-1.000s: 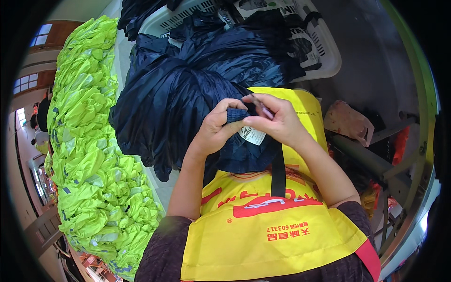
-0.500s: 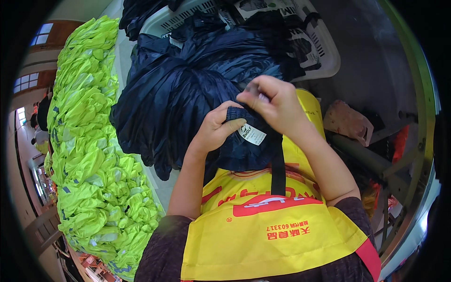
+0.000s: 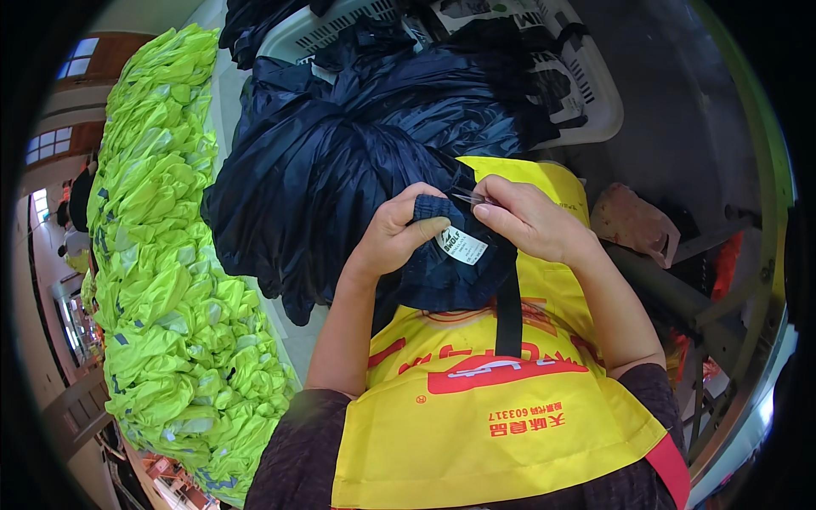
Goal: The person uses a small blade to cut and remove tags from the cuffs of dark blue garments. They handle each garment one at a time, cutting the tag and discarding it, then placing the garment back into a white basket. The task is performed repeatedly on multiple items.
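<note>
Navy garment [image 3: 442, 272] with white label [image 3: 463, 246] sits at chest, over yellow apron [image 3: 501, 408]. Left hand [image 3: 395, 234] still pinches its ribbed edge. Right hand [image 3: 531, 223] has dropped beside the label, pinching a thin tool [image 3: 467, 197]; label now uncovered.

A pale bench [image 3: 223, 102] runs under a long heap of neon yellow-green vests [image 3: 161, 289]. At its far end sits a white slotted plastic basket [image 3: 586, 93]. Daylight comes through windows [image 3: 59, 76] in brown wooden frames at far left. A dark grey floor [image 3: 680, 110] lies to the right, beside a metal frame [image 3: 705, 314].
</note>
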Demonstrator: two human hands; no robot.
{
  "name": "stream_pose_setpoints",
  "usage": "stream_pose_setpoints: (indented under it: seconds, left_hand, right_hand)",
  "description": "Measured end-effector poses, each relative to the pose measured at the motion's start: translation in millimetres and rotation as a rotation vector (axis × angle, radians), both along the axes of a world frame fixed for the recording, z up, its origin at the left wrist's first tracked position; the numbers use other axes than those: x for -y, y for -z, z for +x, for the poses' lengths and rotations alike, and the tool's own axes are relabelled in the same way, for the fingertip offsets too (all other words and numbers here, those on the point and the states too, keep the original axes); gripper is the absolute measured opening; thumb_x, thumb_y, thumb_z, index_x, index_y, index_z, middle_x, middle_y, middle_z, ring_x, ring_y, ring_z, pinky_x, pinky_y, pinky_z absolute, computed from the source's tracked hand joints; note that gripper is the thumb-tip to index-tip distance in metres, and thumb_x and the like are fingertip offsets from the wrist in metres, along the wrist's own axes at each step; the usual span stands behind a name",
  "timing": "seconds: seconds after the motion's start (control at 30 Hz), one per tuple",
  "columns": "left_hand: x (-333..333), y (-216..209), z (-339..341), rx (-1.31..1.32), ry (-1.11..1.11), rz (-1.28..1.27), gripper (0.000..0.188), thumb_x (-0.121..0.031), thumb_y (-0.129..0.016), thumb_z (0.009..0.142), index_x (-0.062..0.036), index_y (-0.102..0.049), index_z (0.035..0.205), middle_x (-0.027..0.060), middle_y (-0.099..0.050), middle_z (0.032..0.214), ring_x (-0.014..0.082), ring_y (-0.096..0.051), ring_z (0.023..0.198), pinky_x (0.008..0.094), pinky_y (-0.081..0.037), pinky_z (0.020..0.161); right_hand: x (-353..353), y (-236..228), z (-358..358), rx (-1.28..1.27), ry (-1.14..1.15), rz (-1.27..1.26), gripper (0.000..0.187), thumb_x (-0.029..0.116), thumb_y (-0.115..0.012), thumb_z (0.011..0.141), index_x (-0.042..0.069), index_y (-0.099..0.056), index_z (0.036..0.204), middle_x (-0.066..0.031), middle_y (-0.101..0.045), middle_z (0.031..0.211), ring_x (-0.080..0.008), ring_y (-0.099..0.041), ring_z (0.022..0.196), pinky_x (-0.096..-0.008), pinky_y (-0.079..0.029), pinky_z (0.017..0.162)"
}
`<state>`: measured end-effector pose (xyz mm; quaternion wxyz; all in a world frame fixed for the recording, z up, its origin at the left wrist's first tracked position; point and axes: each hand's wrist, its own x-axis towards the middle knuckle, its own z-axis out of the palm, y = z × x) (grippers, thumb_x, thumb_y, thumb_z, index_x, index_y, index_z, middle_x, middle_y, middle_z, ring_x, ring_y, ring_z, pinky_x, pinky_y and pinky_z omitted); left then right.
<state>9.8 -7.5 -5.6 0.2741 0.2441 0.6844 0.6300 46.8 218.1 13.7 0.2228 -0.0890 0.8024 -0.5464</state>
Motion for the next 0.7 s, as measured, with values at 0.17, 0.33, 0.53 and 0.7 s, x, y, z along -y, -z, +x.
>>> stream_pose_setpoints:
  seconds: [0.17,0.33,0.53,0.7]
  left_hand:
    - [2,1,0,-0.064,0.029,-0.014,0.014,-0.003,-0.061,0.083,0.0026,-0.060,0.097,0.0040,-0.055,0.097,0.0115,-0.054,0.086,0.0226,-0.042,0.078]
    - [1,1,1,-0.092,0.042,-0.015,0.015,-0.002,-0.061,0.083,0.0023,-0.061,0.097,0.0055,-0.055,0.096,0.0138,-0.054,0.085,0.0231,-0.043,0.076]
    - [-1,1,0,-0.115,0.074,-0.010,0.017,-0.002,-0.061,0.082,0.0004,-0.062,0.099,0.0055,-0.054,0.094,0.0155,-0.054,0.084,0.0238,-0.043,0.074]
    - [-2,-3,-1,-0.123,0.107,-0.036,0.017,-0.001,-0.062,0.081,0.0004,-0.062,0.098,0.0054,-0.054,0.093,0.0155,-0.054,0.083,0.0241,-0.043,0.072]
  right_hand:
    - [-1,4,0,-0.054,-0.021,-0.057,0.032,0.034,-0.049,0.088,0.003,-0.054,0.093,-0.0082,-0.053,0.076,-0.0197,-0.050,0.070,-0.0292,-0.038,0.063]
    - [2,4,-3,-0.066,-0.055,-0.054,0.038,0.040,-0.050,0.087,0.003,-0.057,0.089,-0.0110,-0.056,0.073,-0.0235,-0.053,0.067,-0.0333,-0.040,0.061]
    - [5,10,-7,-0.113,-0.103,-0.063,0.037,0.039,-0.049,0.089,0.003,-0.057,0.092,-0.0076,-0.051,0.069,-0.0188,-0.050,0.064,-0.0297,-0.038,0.058]
    - [6,9,-11,-0.104,-0.110,-0.044,0.037,0.039,-0.050,0.087,0.003,-0.057,0.083,-0.0087,-0.054,0.068,-0.0211,-0.053,0.064,-0.0324,-0.040,0.058]
